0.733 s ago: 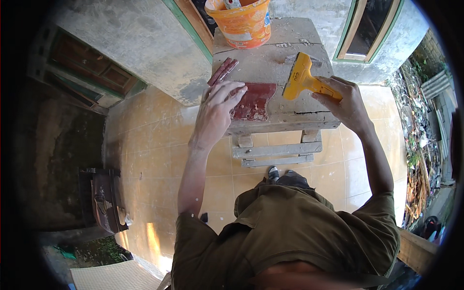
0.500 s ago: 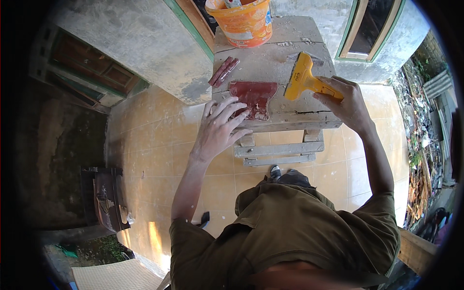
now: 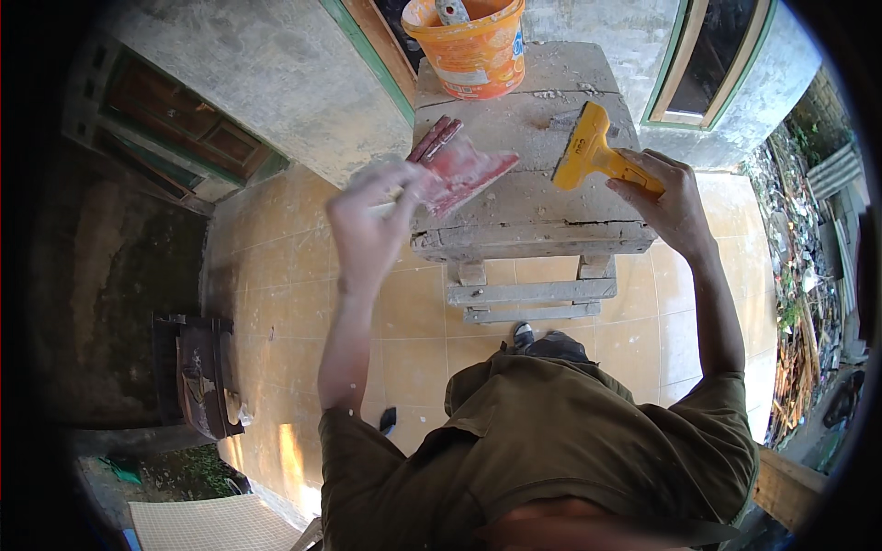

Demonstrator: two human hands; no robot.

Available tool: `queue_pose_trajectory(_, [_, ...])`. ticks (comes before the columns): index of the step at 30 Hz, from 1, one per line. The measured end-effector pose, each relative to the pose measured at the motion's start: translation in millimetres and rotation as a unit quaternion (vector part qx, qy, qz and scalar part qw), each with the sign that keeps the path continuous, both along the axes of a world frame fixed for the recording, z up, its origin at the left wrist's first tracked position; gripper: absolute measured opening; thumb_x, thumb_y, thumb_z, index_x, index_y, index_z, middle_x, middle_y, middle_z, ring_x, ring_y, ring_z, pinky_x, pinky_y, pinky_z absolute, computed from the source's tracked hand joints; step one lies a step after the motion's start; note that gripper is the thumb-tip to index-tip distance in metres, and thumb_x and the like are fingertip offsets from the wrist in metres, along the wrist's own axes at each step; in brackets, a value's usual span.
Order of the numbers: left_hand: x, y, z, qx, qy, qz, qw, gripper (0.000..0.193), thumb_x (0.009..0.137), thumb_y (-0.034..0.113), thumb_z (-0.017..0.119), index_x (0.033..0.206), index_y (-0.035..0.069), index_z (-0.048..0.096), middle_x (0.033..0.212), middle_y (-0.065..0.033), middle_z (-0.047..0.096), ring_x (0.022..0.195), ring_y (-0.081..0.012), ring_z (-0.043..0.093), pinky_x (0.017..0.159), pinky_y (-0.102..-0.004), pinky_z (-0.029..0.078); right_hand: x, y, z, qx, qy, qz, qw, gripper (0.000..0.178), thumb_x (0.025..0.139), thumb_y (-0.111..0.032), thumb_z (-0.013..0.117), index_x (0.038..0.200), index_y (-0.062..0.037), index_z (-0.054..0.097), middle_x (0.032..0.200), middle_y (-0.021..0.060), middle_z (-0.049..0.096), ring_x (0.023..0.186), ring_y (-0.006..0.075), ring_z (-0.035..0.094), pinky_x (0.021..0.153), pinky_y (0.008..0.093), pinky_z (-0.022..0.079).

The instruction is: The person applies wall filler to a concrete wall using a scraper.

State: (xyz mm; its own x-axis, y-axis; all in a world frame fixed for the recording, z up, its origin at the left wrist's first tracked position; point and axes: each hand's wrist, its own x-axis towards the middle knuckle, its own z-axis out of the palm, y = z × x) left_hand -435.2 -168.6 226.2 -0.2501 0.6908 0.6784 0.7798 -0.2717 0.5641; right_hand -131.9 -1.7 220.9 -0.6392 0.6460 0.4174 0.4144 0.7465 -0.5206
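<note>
My left hand (image 3: 372,220), smeared by motion, grips the left edge of a flat dark-red piece (image 3: 469,174) and holds it tilted over the wooden bench (image 3: 551,204). White residue covers part of its face. Behind it, two narrow dark-red strips (image 3: 435,138) lie side by side on the bench. In my right hand (image 3: 669,195) is a yellow scraper (image 3: 588,151), its handle in my fingers and its wide head pointing left above the right half of the bench.
An orange bucket (image 3: 473,69) with white smears stands at the bench's far left, a tool handle (image 3: 450,11) poking out. Grey crumbs lie on the boards. Plastered walls (image 3: 248,83) flank the bench. Debris (image 3: 792,312) lies along the far right. A dark cabinet-like object (image 3: 204,376) sits left.
My left hand has gone from resting with spread fingers on the flat red piece to gripping it by its edge. The piece is now raised and tilted. My right hand keeps the scraper.
</note>
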Motion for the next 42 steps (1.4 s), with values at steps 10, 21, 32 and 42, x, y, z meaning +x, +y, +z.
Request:
queue_pose_trajectory(10, [-33, 43, -66, -0.167, -0.201, -0.007, 0.965, 0.018, 0.087, 0.013, 0.074, 0.091, -0.004, 0.074, 0.086, -0.0111, 0.073, 0.074, -0.0130, 0.067, 0.068, -0.0272, 0.051, -2, 2, -4, -0.050, 0.016, -0.043, 0.998, 0.043, 0.083, -0.009, 0.077, 0.122, 0.0032, 0.064, 0.106, 0.0184, 0.070, 0.086, 0.0222, 0.070, 0.076, 0.0323, 0.058])
queue_pose_trajectory(21, [-32, 20, -76, -0.124, 0.055, -0.001, 0.991, 0.022, 0.081, 0.014, 0.077, 0.097, -0.001, 0.074, 0.099, -0.0133, 0.071, 0.090, -0.0254, 0.063, 0.083, -0.0338, 0.049, -68, 18, -13, -0.006, -0.199, 0.147, 0.969, 0.041, 0.088, -0.018, 0.070, 0.127, -0.0082, 0.062, 0.108, 0.0169, 0.071, 0.069, 0.0248, 0.071, 0.069, 0.0334, 0.060])
queue_pose_trajectory(32, [-46, 8, -121, -0.089, 0.050, 0.029, 0.994, 0.028, 0.070, 0.013, 0.083, 0.092, -0.001, 0.075, 0.103, -0.0096, 0.071, 0.101, -0.0281, 0.061, 0.088, -0.0377, 0.050, -124, 22, -10, 0.075, -0.249, 0.167, 0.951, 0.023, 0.088, -0.015, 0.070, 0.107, -0.0023, 0.072, 0.085, 0.0124, 0.071, 0.080, 0.0224, 0.065, 0.085, 0.0401, 0.052])
queue_pose_trajectory(42, [-68, 14, -122, -0.102, 0.036, 0.017, 0.994, 0.028, 0.069, 0.015, 0.084, 0.091, 0.000, 0.075, 0.104, -0.0083, 0.069, 0.104, -0.0293, 0.058, 0.090, -0.0393, 0.048, -154, 31, -7, 0.088, -0.268, 0.213, 0.935, 0.016, 0.088, -0.013, 0.066, 0.094, 0.0009, 0.070, 0.075, 0.0157, 0.068, 0.066, 0.0273, 0.068, 0.066, 0.0409, 0.054])
